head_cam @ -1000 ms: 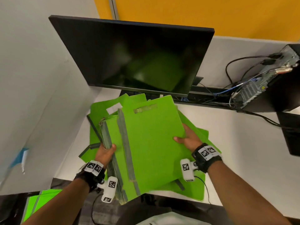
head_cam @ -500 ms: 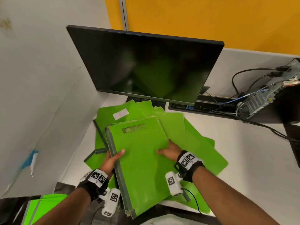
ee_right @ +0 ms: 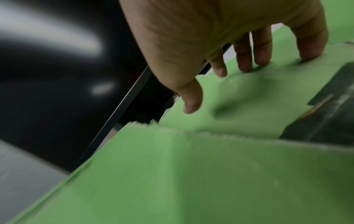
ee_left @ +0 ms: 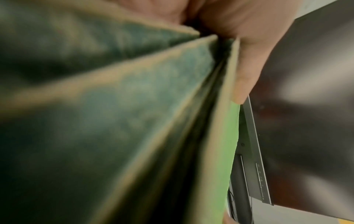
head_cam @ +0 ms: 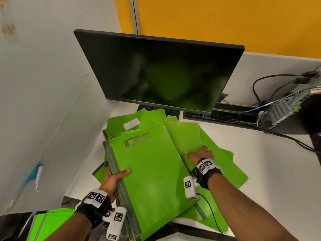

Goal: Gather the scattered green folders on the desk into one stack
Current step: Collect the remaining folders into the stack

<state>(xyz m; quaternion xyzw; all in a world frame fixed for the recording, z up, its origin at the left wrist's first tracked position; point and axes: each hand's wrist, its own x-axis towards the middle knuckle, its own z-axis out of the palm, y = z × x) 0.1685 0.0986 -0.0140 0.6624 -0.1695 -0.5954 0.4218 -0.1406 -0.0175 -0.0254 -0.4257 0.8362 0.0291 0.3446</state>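
Bright green folders (head_cam: 152,171) are shown with grey-green spine strips (head_cam: 121,188); a white label (head_cam: 131,123) is seen on one lying further back. A black monitor (head_cam: 165,75) is tinted by a dull green reflection. The desk (head_cam: 260,162) is rendered white, the partition (head_cam: 43,84) pale grey, and the wall panel (head_cam: 225,20) orange-yellow. Black wristbands (head_cam: 209,176) are marked with black-and-white square tags (head_cam: 205,165).

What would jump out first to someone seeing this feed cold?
The bright green folders fanned across the white desk in front of the dark monitor. The left hand grips a gathered stack by its spine edge at the desk's near side, while the right hand rests its fingers on the loose folders beside it.
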